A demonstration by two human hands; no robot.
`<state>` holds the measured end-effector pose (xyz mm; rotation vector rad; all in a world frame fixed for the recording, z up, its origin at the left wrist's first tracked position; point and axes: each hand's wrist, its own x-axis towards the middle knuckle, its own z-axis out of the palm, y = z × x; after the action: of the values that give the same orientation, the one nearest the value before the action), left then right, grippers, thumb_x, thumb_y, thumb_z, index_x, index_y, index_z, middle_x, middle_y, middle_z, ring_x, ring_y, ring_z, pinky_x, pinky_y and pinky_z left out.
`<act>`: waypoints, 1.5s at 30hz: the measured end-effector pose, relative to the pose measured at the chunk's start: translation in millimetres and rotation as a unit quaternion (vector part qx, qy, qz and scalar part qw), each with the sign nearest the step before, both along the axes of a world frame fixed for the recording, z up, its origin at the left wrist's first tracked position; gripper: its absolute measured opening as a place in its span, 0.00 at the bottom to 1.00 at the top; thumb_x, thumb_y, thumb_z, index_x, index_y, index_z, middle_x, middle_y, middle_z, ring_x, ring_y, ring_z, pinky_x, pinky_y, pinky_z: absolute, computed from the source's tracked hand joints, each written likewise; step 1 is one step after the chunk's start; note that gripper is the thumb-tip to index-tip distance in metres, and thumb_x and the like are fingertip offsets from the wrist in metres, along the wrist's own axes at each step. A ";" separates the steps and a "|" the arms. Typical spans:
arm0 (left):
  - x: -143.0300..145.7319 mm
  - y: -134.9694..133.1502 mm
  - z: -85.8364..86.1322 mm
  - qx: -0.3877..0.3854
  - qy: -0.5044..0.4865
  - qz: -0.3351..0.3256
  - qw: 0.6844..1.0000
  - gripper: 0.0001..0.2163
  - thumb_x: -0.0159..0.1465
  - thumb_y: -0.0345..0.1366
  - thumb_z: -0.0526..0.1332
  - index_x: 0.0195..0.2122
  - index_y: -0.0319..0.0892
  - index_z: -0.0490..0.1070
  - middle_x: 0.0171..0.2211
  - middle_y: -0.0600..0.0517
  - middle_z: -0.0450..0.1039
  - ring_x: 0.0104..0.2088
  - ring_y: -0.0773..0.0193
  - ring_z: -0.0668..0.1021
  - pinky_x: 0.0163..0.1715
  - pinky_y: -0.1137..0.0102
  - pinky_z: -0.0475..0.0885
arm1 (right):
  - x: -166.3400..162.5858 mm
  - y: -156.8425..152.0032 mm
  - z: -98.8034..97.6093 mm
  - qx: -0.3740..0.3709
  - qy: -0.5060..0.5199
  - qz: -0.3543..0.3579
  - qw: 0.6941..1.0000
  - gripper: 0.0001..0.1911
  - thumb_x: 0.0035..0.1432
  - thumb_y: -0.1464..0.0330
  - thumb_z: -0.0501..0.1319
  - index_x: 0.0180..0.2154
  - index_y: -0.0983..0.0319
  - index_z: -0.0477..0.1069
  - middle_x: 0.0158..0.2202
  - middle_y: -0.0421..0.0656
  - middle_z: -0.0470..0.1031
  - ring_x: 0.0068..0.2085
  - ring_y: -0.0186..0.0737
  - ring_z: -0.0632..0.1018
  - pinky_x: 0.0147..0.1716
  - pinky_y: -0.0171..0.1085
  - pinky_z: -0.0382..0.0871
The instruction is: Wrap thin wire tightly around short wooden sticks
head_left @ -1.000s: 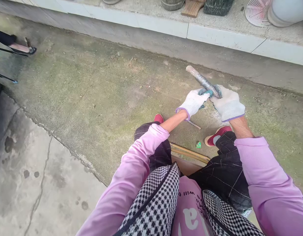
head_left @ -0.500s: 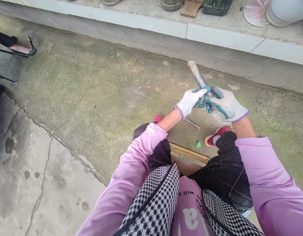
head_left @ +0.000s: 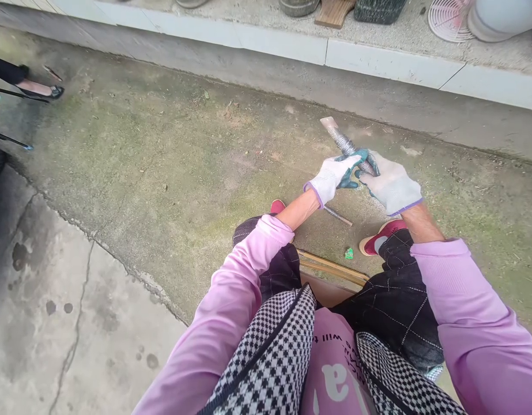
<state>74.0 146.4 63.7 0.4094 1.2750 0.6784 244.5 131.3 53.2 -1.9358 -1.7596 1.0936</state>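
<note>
Both my hands wear whitish gloves with blue-green coated fingers and purple cuffs. My left hand [head_left: 335, 176] has its fingers closed around a stick wound with silver wire or thread [head_left: 344, 142]. The stick's bare, pale end points up and to the left, away from me. Close beside it, my right hand [head_left: 391, 181] is closed on the lower part of the same stick, its thumb and fingertips curled inward. The gloves hide the stick's near end. Below the left wrist, a thin dark rod [head_left: 338, 215] shows over the ground, partly hidden by the glove.
A small green scrap [head_left: 348, 253] lies between my red shoes. Across the top runs a white-edged ledge [head_left: 283, 46] bearing a wooden board [head_left: 334, 12], a pink round grate [head_left: 451, 20] and a pale bucket [head_left: 499, 17]. At far left is another person's foot [head_left: 45, 90].
The stick's pale end has swung left and slightly toward me. My right hand has shifted left and turned, its fingers now wrapped nearer the stick. The left hand stays about in place.
</note>
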 end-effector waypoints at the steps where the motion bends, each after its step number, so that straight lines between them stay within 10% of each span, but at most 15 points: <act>1: -0.6 -0.3 1.1 0.002 -0.007 -0.001 1.000 0.11 0.77 0.39 0.84 0.51 0.43 0.86 0.26 0.61 0.73 0.29 0.67 0.80 0.41 0.70 0.85 | -0.6 -1.2 1.9 -0.012 0.046 -0.014 0.999 0.31 0.63 0.58 0.77 0.67 0.54 0.87 0.47 0.45 0.93 0.42 0.54 0.89 0.42 0.46 0.88; 7: -4.3 -1.6 3.4 0.040 -0.045 -0.067 0.996 0.17 0.78 0.48 0.84 0.51 0.41 0.87 0.26 0.57 0.78 0.27 0.66 0.81 0.40 0.68 0.85 | 5.2 -6.3 16.4 -0.096 0.323 -0.034 0.941 0.31 0.49 0.45 0.87 0.46 0.53 0.80 0.32 0.40 0.80 0.26 0.42 0.74 0.20 0.40 0.70; 12: 1.6 1.5 -4.6 0.025 -0.024 -0.061 0.998 0.22 0.73 0.49 0.89 0.54 0.43 0.86 0.29 0.57 0.80 0.26 0.69 0.79 0.38 0.70 0.84 | 0.5 -3.1 13.6 -0.102 0.247 -0.047 0.963 0.32 0.52 0.50 0.83 0.55 0.52 0.81 0.35 0.41 0.81 0.29 0.45 0.75 0.25 0.43 0.74; 17: 6.0 5.5 -11.5 0.016 0.003 -0.023 1.000 0.19 0.71 0.42 0.89 0.54 0.42 0.86 0.30 0.56 0.82 0.29 0.67 0.82 0.41 0.68 0.85 | -9.3 -0.1 8.3 -0.020 0.092 -0.039 0.995 0.29 0.58 0.61 0.76 0.62 0.53 0.83 0.52 0.49 0.92 0.53 0.61 0.87 0.53 0.53 0.88; 19: 4.0 5.4 -10.3 0.026 -0.005 -0.028 0.999 0.17 0.72 0.41 0.88 0.53 0.42 0.86 0.30 0.56 0.82 0.29 0.67 0.81 0.40 0.69 0.84 | -7.1 -0.8 10.1 -0.031 0.123 -0.047 0.991 0.26 0.58 0.59 0.77 0.58 0.53 0.82 0.47 0.47 0.90 0.46 0.56 0.86 0.47 0.51 0.87; 24: -3.5 2.7 2.7 0.065 -0.058 -0.061 0.994 0.18 0.73 0.42 0.89 0.47 0.41 0.82 0.27 0.57 0.79 0.25 0.72 0.75 0.32 0.73 0.74 | 11.0 -2.9 12.2 -0.139 0.370 0.004 0.919 0.32 0.56 0.48 0.90 0.47 0.53 0.75 0.30 0.38 0.78 0.24 0.37 0.69 0.20 0.39 0.66; 32: -12.6 0.3 11.5 0.089 -0.107 -0.084 0.987 0.17 0.76 0.45 0.86 0.47 0.42 0.82 0.26 0.58 0.76 0.26 0.70 0.76 0.33 0.74 0.73 | 13.9 -4.8 8.7 -0.157 0.521 0.032 0.838 0.36 0.58 0.44 0.93 0.46 0.55 0.76 0.32 0.35 0.80 0.19 0.28 0.60 0.14 0.33 0.53; 45: -7.4 5.6 -23.0 0.158 0.066 -0.144 0.975 0.08 0.84 0.29 0.66 0.52 0.42 0.87 0.34 0.57 0.76 0.33 0.67 0.70 0.44 0.68 0.79 | 19.7 11.3 -1.3 -0.082 0.315 -0.132 0.936 0.43 0.52 0.60 0.87 0.67 0.56 0.81 0.33 0.37 0.81 0.25 0.39 0.71 0.20 0.39 0.65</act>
<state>66.7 152.0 40.7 0.8948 1.2026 0.6137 264.2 142.6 51.9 -1.5817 -1.0612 1.5674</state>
